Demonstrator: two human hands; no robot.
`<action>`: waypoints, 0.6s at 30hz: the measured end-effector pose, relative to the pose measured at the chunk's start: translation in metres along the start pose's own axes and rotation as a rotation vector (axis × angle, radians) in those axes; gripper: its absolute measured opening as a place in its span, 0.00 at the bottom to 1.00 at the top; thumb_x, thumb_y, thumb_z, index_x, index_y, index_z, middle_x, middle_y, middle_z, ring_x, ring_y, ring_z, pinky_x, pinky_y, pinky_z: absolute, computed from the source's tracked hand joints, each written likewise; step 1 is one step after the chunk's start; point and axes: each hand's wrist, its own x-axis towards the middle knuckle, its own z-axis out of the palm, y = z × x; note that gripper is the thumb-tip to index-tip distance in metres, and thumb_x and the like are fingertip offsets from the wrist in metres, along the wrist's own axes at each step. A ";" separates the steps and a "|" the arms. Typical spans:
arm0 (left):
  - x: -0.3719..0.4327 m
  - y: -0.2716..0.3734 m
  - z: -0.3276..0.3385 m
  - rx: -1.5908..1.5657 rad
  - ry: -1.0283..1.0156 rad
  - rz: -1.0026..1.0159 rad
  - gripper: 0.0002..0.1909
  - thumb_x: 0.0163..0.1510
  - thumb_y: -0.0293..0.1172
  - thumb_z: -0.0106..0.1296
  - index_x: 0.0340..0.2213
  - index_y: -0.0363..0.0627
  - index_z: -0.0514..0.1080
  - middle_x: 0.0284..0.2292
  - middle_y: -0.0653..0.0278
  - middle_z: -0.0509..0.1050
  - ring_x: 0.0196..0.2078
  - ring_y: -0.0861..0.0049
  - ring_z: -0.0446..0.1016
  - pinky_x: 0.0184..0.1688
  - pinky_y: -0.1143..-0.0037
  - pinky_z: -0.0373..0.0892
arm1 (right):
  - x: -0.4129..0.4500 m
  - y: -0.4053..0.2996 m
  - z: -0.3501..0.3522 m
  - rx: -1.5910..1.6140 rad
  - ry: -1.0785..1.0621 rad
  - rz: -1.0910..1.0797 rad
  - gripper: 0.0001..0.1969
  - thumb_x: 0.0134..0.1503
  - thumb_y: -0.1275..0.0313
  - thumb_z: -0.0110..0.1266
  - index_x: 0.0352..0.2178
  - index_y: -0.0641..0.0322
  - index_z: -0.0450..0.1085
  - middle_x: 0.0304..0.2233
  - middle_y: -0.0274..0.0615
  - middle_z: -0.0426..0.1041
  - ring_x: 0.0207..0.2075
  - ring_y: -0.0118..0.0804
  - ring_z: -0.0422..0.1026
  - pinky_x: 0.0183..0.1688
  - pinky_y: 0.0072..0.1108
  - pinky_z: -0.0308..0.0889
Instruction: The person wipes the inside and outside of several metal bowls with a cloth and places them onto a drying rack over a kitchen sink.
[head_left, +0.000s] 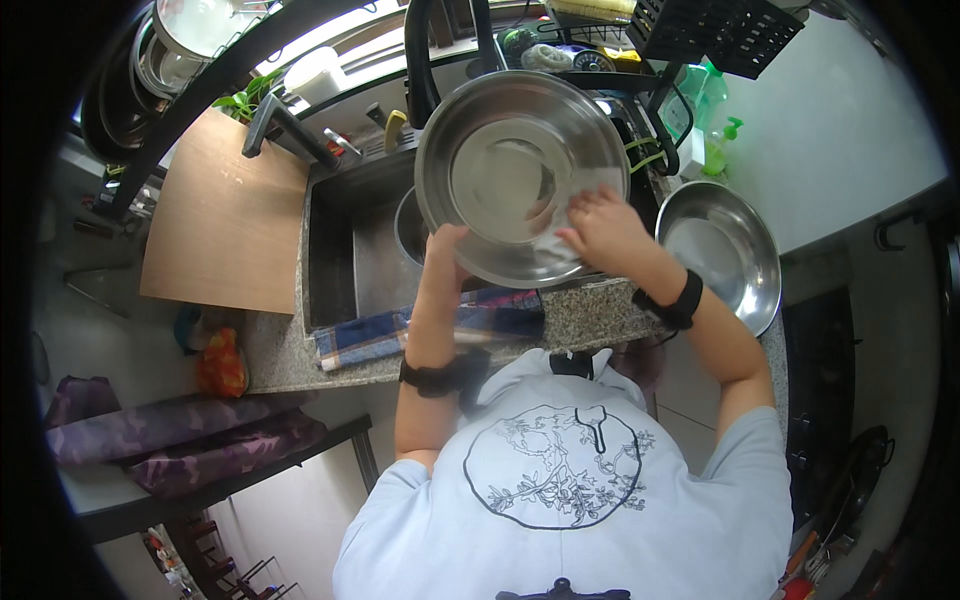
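A wide stainless steel basin (499, 176) is tilted up over the sink, its inside facing me. My left hand (448, 244) grips its near-left rim, with the thumb on the inner side. My right hand (606, 231) presses a pale, thin cloth or wipe (606, 180) against the basin's right inner wall; the cloth's exact kind is unclear. Partly hidden behind the basin, a metal bowl or pot (407, 225) sits in the dark sink (330, 247). On the counter to the right lies a second stainless steel basin (712, 232).
A folded plaid towel (360, 341) lies along the sink's front edge. Left of the sink is a wooden board (225, 232), near the black faucet (289, 127). Green pump bottles (721, 146) stand at back right. A black rack (660, 82) rises behind the basin.
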 end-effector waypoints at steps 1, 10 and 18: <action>0.000 0.001 -0.001 0.000 -0.003 -0.001 0.18 0.45 0.35 0.41 0.37 0.35 0.66 0.33 0.59 0.72 0.37 0.72 0.71 0.40 0.75 0.66 | 0.001 0.011 -0.002 -0.129 0.079 -0.002 0.20 0.48 0.61 0.47 0.39 0.66 0.66 0.42 0.45 0.67 0.49 0.36 0.62 0.55 0.28 0.47; -0.002 0.006 -0.005 0.142 -0.059 -0.052 0.15 0.44 0.31 0.44 0.33 0.35 0.67 0.30 0.62 0.71 0.34 0.76 0.70 0.38 0.77 0.64 | 0.018 0.047 -0.021 -0.364 0.403 -0.076 0.28 0.45 0.64 0.50 0.49 0.61 0.57 0.53 0.34 0.55 0.57 0.29 0.47 0.60 0.30 0.35; 0.002 0.004 -0.010 0.223 -0.069 -0.101 0.15 0.45 0.33 0.42 0.33 0.36 0.67 0.31 0.60 0.71 0.34 0.75 0.69 0.37 0.77 0.64 | 0.006 0.045 -0.004 -0.361 0.351 -0.063 0.22 0.47 0.67 0.48 0.45 0.62 0.62 0.51 0.35 0.59 0.56 0.30 0.51 0.59 0.33 0.35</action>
